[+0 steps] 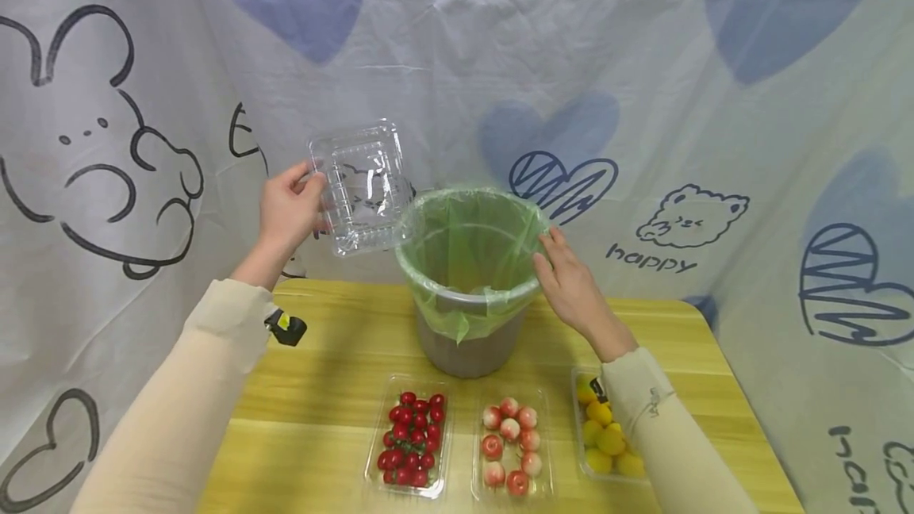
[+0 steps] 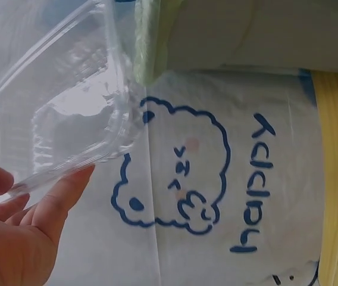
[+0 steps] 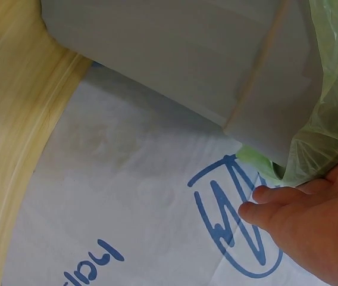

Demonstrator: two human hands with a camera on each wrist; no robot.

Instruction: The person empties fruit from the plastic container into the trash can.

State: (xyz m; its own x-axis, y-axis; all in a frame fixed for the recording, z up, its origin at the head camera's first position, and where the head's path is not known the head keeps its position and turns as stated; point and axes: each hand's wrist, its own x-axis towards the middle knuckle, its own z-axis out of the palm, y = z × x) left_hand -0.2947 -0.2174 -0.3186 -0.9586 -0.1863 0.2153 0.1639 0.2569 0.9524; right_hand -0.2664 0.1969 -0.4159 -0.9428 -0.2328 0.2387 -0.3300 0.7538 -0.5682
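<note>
My left hand (image 1: pixel 289 209) pinches the edge of a clear plastic box (image 1: pixel 360 216) between thumb and fingers. The box is tilted up, with its right edge beside the rim of a grey trash bin (image 1: pixel 467 351). In the left wrist view the clear plastic box (image 2: pixel 80 113) looks see-through, with nothing visible in it. A green trash bag (image 1: pixel 464 316) lines the bin and folds over its rim. Against the right side of that rim lies my right hand (image 1: pixel 571 284), fingers extended. The right wrist view shows the right hand (image 3: pixel 312 220) touching the bag's folded edge.
On the yellow wooden table (image 1: pixel 328 363), in front of the bin, sit clear boxes of cherry tomatoes (image 1: pixel 410 443), small red-and-white apples (image 1: pixel 510 446) and yellow fruits (image 1: pixel 607 439). My right sleeve partly covers the yellow ones. A printed cloth (image 1: pixel 443 86) hangs close behind the bin.
</note>
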